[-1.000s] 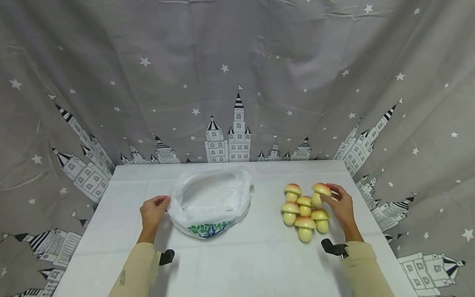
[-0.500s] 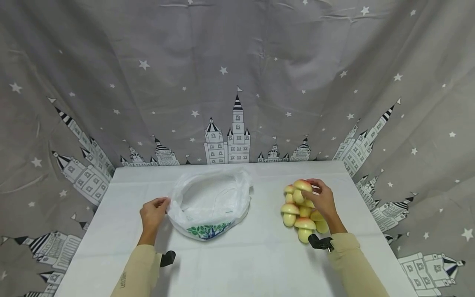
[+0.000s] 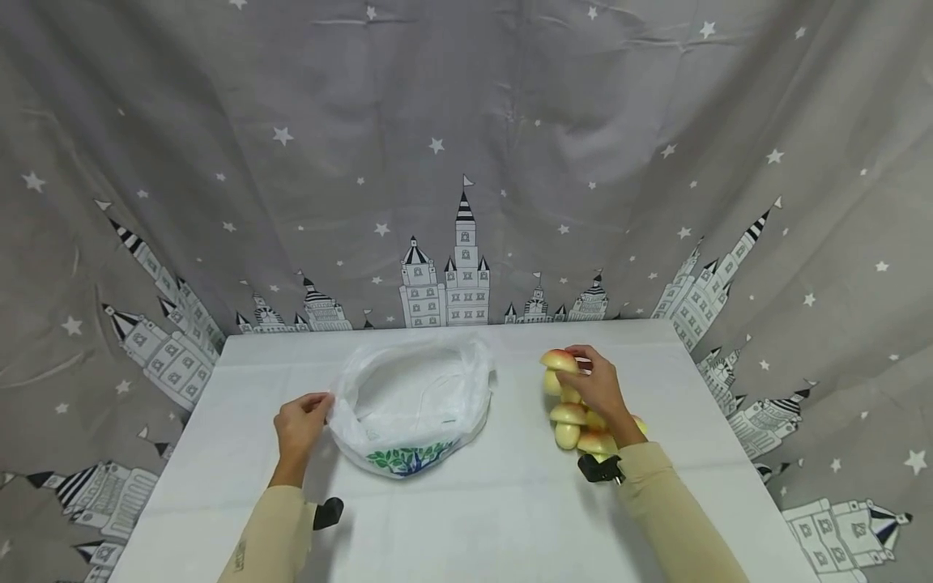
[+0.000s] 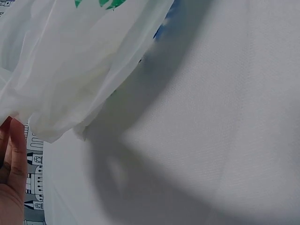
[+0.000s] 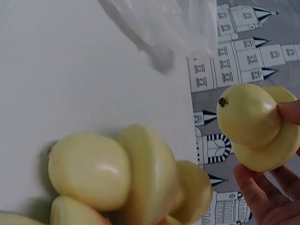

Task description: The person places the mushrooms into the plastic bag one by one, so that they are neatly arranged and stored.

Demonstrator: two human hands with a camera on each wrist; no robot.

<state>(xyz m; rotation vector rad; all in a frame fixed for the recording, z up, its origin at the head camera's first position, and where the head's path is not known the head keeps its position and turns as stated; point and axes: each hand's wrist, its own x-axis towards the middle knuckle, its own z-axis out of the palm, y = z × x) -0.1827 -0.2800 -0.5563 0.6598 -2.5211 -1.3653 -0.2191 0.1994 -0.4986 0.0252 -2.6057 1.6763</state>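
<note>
A white plastic bag (image 3: pixel 474 413) with a green and blue tree print stands with its mouth spread wide in the head view. My left hand (image 3: pixel 299 425) pinches its left rim; the left wrist view shows fingertips on the thin plastic (image 4: pixel 70 79). In my right hand (image 3: pixel 601 393) is a toy mushroom (image 3: pixel 559 361) with a yellow and red cap. The right wrist view shows this mushroom (image 5: pixel 253 117) between thumb and fingers, lifted off the table, stem end toward the camera. Below it several similar mushrooms (image 3: pixel 568 425) lie in a cluster, partly hidden by my right hand and forearm.
A white cloth covers the table (image 3: pixel 452 534). Behind it and at both sides hangs a grey curtain (image 3: pixel 328 121) with stars and castles. White tabletop separates the bag from the mushroom cluster. A black wrist device (image 3: pixel 599 468) sits by my right sleeve.
My right hand has carried the mushroom leftward from the right side of the cluster, across the others to its far left. My left hand stays on the bag's rim.
</note>
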